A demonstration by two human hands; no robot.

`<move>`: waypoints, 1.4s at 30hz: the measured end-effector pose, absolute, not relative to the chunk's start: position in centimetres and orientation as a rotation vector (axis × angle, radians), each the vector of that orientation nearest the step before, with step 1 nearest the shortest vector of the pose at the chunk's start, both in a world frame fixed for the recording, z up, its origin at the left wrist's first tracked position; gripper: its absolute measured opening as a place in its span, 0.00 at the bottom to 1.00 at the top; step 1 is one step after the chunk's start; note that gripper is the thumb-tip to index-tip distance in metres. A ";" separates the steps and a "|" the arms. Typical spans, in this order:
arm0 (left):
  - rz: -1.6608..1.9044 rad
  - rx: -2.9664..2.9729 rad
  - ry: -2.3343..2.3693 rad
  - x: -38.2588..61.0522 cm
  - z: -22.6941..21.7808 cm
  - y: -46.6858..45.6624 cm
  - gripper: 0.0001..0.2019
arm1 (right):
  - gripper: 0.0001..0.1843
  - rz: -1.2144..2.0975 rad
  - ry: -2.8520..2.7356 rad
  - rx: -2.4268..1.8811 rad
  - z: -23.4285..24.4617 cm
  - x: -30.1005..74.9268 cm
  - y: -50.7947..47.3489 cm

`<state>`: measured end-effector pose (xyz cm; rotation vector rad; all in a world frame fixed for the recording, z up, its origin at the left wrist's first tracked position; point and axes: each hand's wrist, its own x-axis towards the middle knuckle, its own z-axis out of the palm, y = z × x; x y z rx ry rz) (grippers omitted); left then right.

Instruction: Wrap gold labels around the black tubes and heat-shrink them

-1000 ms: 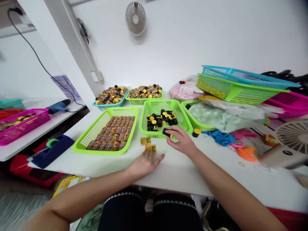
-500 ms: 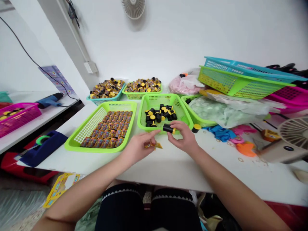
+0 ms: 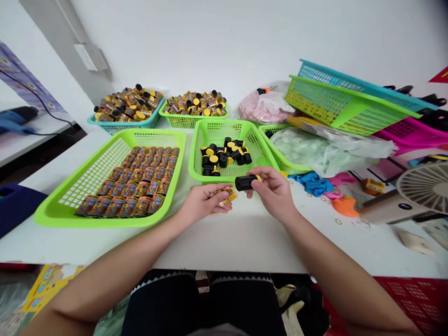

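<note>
Head view: right hand (image 3: 276,193), grip closed round tube (image 3: 245,182), left hand (image 3: 201,205), grip pinching label (image 3: 227,196), both lately raised off worktop (image 3: 245,242), now nearly meeting before basket (image 3: 193,163).

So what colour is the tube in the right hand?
The tube is black, yellow-capped; head view.

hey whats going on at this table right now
A person sits at a white table. Their right hand holds a small black tube with a yellow cap, and the left hand pinches a small yellow sticker right beside it. Just behind the hands is a green basket of loose black tubes. To its left, a larger green tray holds neat rows of wrapped tubes.
</note>
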<state>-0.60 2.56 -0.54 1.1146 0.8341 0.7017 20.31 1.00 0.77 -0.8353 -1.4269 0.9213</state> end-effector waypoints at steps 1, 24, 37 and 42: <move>0.691 1.100 0.802 -0.6 -0.6 2.6 0.31 | 0.15 0.949 -1.417 -0.831 0.7 20.4 1.1; 1.092 1.506 0.828 -1.2 -0.6 2.6 0.27 | 0.13 1.007 -1.485 -0.873 1.6 20.1 0.8; 1.053 1.223 0.732 -0.7 -0.3 2.4 0.32 | 0.15 1.184 -1.337 -0.892 0.6 20.7 1.2; 0.874 1.140 0.827 -0.7 0.3 2.0 0.28 | 0.15 1.210 -1.295 -0.872 0.9 20.5 1.0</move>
